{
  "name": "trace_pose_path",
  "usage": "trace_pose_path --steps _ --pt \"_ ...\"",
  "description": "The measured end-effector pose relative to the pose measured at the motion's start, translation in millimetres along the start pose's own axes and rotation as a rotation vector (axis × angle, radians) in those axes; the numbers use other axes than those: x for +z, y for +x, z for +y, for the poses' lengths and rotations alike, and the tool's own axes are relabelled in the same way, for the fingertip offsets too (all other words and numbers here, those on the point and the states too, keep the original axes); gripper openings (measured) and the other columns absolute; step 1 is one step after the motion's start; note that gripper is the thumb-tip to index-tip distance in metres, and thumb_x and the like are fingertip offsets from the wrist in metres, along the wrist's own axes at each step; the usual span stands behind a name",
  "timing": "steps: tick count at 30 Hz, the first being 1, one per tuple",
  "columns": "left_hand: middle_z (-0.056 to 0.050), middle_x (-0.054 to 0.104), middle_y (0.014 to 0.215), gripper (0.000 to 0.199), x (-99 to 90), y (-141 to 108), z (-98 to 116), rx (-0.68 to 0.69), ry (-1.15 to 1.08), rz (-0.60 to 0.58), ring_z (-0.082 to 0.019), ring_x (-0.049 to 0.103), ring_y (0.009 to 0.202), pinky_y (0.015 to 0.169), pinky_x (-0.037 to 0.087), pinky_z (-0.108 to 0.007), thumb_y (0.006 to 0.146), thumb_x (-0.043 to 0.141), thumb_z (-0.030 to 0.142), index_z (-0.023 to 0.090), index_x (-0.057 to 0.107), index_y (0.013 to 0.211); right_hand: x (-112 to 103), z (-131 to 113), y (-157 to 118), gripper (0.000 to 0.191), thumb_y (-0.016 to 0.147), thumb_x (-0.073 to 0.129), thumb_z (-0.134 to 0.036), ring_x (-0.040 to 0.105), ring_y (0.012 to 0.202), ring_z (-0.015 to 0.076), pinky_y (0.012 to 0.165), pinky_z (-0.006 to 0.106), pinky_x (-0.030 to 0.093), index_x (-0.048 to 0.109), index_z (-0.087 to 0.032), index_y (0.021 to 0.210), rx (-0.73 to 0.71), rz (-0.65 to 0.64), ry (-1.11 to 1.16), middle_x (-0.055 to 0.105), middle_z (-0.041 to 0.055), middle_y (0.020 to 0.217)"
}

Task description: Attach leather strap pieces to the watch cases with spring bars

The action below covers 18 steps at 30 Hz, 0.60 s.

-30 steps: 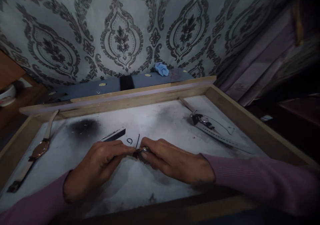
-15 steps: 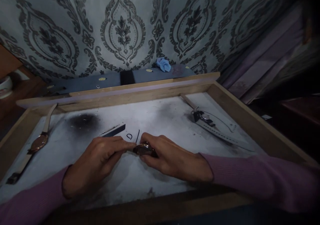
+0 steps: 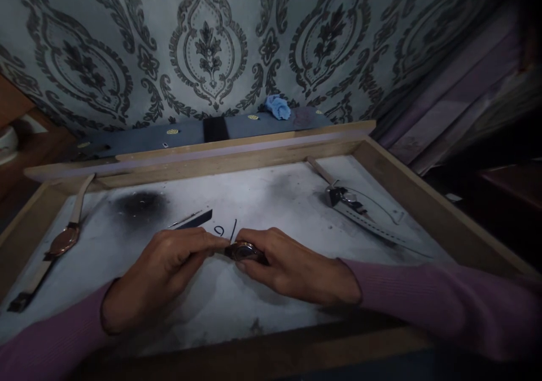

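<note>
Near the middle of a shallow wooden tray, my right hand (image 3: 292, 265) is closed around a wristwatch (image 3: 245, 251), its round case between thumb and fingers. My left hand (image 3: 165, 268) is closed in a pinch, with its fingertips at the left edge of that watch. Whatever sits between those fingertips is too small and dark to make out. Just beyond the hands lie a small black curl (image 3: 219, 231) and a thin black strip (image 3: 234, 230) on the white surface. A flat dark-and-light piece (image 3: 197, 219) with a slanted end rests behind my left hand.
Another wristwatch (image 3: 65, 239) with a pale strap lies along the tray's left side. At the right is a further watch (image 3: 349, 198) with a strap and a thin cord. Wooden walls (image 3: 415, 197) edge the tray. A crumpled blue cloth (image 3: 278, 107) sits behind it.
The watch case in my right hand is tilted slightly differently, its face showing a little more. Both hands stay nearly in place, and the view has shifted slightly.
</note>
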<state>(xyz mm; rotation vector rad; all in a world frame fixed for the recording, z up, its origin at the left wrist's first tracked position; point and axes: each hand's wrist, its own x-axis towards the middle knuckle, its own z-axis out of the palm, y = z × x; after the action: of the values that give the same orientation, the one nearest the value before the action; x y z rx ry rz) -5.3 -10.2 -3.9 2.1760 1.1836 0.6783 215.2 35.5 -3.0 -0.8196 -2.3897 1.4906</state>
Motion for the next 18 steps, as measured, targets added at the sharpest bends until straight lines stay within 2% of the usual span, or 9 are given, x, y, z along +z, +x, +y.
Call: trace_pose_path --steps 3,6,9,18 --pt "-0.001 0.075 0.090 0.028 -0.8 4.5 2.6 -0.075 -0.090 0.005 -0.015 0.067 0.076 0.072 0.053 -0.026 0.089 0.051 0.012 0.023 0.070 0.107 -1.7 0.2 0.6 0.008 0.082 0.049 -0.009 0.041 0.054 0.0086 0.050 0.021 0.032 0.048 -0.017 0.080 0.014 -0.007 0.016 0.047 -0.0048 0.062" --pt "0.001 0.071 0.077 0.028 0.0 7.0 3.9 -0.127 -0.170 0.003 -0.011 0.060 0.058 0.060 0.051 -0.022 0.089 0.052 0.015 0.022 0.069 0.110 -3.1 0.3 1.1 0.009 0.082 0.048 -0.008 0.043 0.055 0.0087 0.050 0.020 0.032 0.048 -0.017 0.079 0.030 -0.017 0.028 0.050 -0.0041 0.063" --pt "0.001 0.068 0.072 0.030 1.6 6.9 2.2 -0.135 -0.227 -0.005 -0.008 0.050 0.047 0.048 0.044 -0.018 0.090 0.050 0.017 0.021 0.067 0.114 -3.8 0.7 1.7 0.010 0.082 0.047 -0.007 0.045 0.056 0.0088 0.050 0.020 0.033 0.048 -0.017 0.080 0.027 -0.015 0.048 0.051 -0.0042 0.063" --pt "-0.001 0.070 0.078 0.032 0.5 6.1 -1.0 -0.135 -0.213 0.008 -0.007 0.050 0.047 0.045 0.042 -0.016 0.090 0.047 0.015 0.020 0.067 0.115 -4.4 1.6 1.8 0.009 0.082 0.048 -0.008 0.046 0.056 0.0086 0.050 0.020 0.033 0.048 -0.017 0.080 0.042 -0.019 0.127 0.051 -0.0038 0.064"
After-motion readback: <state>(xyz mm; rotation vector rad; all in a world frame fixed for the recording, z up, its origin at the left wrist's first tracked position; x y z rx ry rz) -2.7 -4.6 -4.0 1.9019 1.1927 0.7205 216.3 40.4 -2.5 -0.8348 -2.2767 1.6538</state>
